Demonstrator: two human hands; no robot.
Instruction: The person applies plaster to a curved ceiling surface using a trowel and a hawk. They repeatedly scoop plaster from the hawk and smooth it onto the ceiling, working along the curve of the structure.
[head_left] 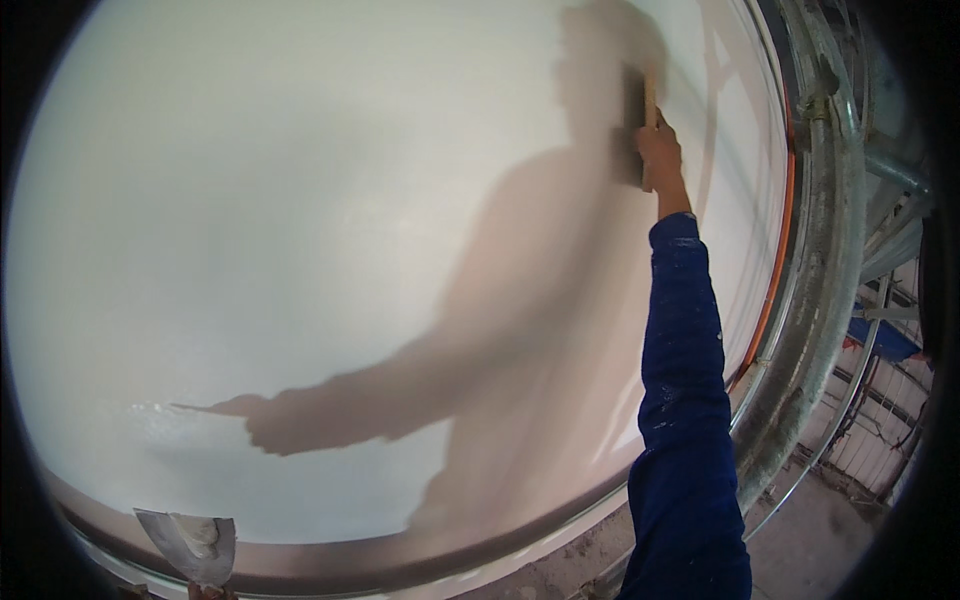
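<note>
Looking at a big white panel (250, 230), bowed at the rim by the fisheye. Holding a trowel (650, 92) high on its right side with the right hand (662, 155), fingers closed around the tan handle. Can't tell about contact with the panel, or separate blade from shadow in the dark patch just left of the handle. Reaching up from the lower edge in a blue sleeve (685, 400), nearly straight, dotted with whitish specks.

Gripping a scraper (178, 548) with the left hand (210, 592), down at the lower left. Seeing only a sliver of that hand at the frame edge: fingers at the scraper's narrow end, apparently closed on it, can't tell the full grip. Carrying a lump of off-white paste (201, 535) on the flared metal blade, in front of the panel's lower border.

Casting a large shadow (520, 290) across the panel: head, body, an arm stretched left, ending in a thin tip near a small shiny patch (155, 415).

Along the panel's right edge, seeing an orange strip (785, 230), then a thick grey metal pole (830, 200). Past that, making out a blue sheet (885, 338), a pale ribbed wall (860, 440) and grey floor (830, 530).
</note>
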